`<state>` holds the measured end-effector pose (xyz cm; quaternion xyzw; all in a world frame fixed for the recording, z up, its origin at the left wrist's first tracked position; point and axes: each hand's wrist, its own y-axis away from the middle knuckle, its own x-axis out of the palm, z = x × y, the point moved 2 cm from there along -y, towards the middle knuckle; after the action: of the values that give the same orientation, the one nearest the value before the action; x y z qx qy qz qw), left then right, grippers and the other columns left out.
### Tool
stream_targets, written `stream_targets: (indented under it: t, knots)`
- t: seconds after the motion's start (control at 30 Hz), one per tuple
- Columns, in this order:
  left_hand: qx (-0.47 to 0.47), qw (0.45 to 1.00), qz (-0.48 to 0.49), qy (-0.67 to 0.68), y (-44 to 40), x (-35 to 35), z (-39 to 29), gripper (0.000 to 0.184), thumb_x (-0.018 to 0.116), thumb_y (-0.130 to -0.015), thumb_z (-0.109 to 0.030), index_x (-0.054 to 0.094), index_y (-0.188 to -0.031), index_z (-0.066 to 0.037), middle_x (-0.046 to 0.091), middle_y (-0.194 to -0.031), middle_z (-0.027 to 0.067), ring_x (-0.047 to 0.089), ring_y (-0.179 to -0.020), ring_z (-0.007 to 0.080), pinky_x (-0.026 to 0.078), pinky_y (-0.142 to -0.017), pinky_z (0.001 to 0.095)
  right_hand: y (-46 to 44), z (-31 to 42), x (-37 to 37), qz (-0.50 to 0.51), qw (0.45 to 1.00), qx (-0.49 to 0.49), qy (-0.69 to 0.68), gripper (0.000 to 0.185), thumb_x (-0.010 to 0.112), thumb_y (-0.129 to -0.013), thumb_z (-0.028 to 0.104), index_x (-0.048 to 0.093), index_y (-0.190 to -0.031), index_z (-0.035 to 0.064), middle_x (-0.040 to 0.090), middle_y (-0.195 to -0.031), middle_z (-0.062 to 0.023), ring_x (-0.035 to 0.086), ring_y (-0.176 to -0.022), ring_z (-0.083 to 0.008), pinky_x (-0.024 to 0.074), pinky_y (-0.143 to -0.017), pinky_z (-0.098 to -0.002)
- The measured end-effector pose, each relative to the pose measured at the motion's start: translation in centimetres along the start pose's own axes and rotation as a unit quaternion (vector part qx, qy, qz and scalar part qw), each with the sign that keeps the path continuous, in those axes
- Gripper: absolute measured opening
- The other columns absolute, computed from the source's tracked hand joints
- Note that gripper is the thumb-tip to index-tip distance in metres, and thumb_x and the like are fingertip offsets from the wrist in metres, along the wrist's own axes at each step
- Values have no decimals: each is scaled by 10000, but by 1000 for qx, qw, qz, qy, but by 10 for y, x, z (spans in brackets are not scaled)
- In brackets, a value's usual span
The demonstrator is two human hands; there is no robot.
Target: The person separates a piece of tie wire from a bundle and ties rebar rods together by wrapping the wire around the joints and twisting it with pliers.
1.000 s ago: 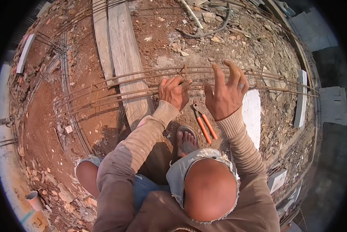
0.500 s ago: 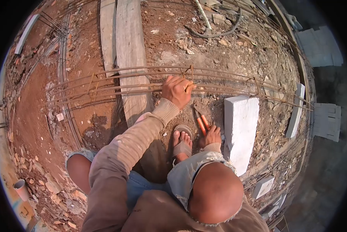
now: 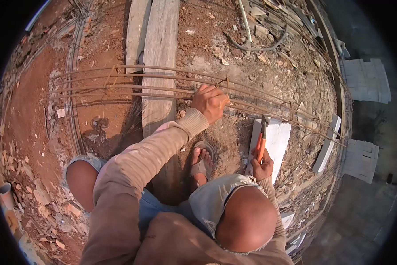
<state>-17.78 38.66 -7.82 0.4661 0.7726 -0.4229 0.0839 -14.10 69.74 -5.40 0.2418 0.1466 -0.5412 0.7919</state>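
My left hand (image 3: 210, 104) is closed over the lower bars of a long rebar cage (image 3: 163, 88), right beside a rusty stirrup (image 3: 227, 84). Its fingertips are partly hidden, so any small piece of wire in them does not show. Lower right, my right hand (image 3: 261, 167) grips a pair of pincers with orange handles (image 3: 261, 145). The pincers stand with their metal head pointing up, just below the cage. Behind them lies a white block (image 3: 276, 139) on the ground.
Wooden planks (image 3: 161, 39) run under the cage. My sandalled foot (image 3: 203, 159) rests on the dirt below it. More white blocks (image 3: 327, 143) lie to the right, near stacked pale slabs (image 3: 360, 161). A bent hose (image 3: 260, 47) and rubble lie at the far side.
My right hand has picked the orange-handled pincers up off the ground and raised them, head up, in front of the white block. My left hand stays at the stirrup.
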Motion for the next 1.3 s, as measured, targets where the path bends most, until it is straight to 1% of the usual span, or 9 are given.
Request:
stream_targets:
  t: [0.17,0.27,0.43,0.53,0.6,0.7,0.97,1.2,1.3]
  knots:
    - [-10,1000,23,-5,0,-3,-1,93,755,-750,-102,735,-837,-76,693,-822,69,636,-798,245,441,-764,393,-51,49,-18,30,972,-151,180,318,556,-751,-43,635,-1059,-25,581,-986,-101,579,-858,-212,480,-790,-294]
    - [-24,1000,13,12,1,-2,-1,75,742,-758,-101,732,-827,-73,695,-827,74,639,-807,245,445,-777,393,-59,14,-28,38,998,-3,-52,373,525,-746,-70,652,-1093,-22,579,-1092,-78,588,-907,-170,493,-774,-292]
    - [-11,1000,13,4,1,-2,-2,52,731,-754,-89,719,-801,-70,692,-816,75,642,-815,247,448,-796,385,-61,70,-34,-105,874,-124,-458,565,476,-724,-54,595,-1275,-20,427,-1469,-181,489,-1277,-282,414,-1067,-536]
    - [-26,999,21,0,-1,-3,-5,50,733,-753,-91,699,-781,-67,687,-813,75,637,-809,250,447,-803,390,-74,70,-52,-164,971,-173,-36,664,476,-704,-70,517,-1364,-17,356,-1522,-178,428,-1339,-333,344,-1109,-542]
    - [-45,998,43,-11,-2,-3,-3,58,732,-753,-88,681,-767,-66,682,-816,72,634,-816,249,445,-805,393,-81,74,-56,-202,848,-125,473,696,522,-733,-47,448,-1424,-5,213,-1585,-181,243,-1449,-383,213,-1156,-549]
    - [-28,999,28,-7,-1,-3,-3,54,731,-753,-83,684,-775,-67,679,-811,62,633,-825,243,444,-800,391,-87,84,-40,-140,718,-167,661,621,564,-791,4,464,-1404,-11,161,-1604,-167,140,-1481,-392,109,-1173,-559]
    - [-21,1000,19,0,0,-1,1,28,707,-754,-70,685,-772,-75,686,-817,50,634,-822,236,448,-793,380,-115,127,-2,-47,648,-310,694,433,455,-956,165,524,-1346,-11,172,-1617,-96,163,-1479,-351,32,-1176,-582]
    - [-25,1000,16,1,-2,-3,0,20,701,-753,-61,683,-759,-68,691,-798,65,640,-805,237,456,-782,374,-127,165,-5,55,614,-323,718,219,553,-891,149,668,-1026,22,484,-1356,-89,516,-1168,-253,389,-993,-468]
    - [-27,1000,1,16,-2,0,1,27,706,-740,-50,687,-752,-65,691,-796,72,645,-806,238,456,-783,375,-123,180,-4,41,573,-386,722,143,575,-857,123,668,-921,34,528,-1228,-70,547,-1018,-232,411,-902,-416]
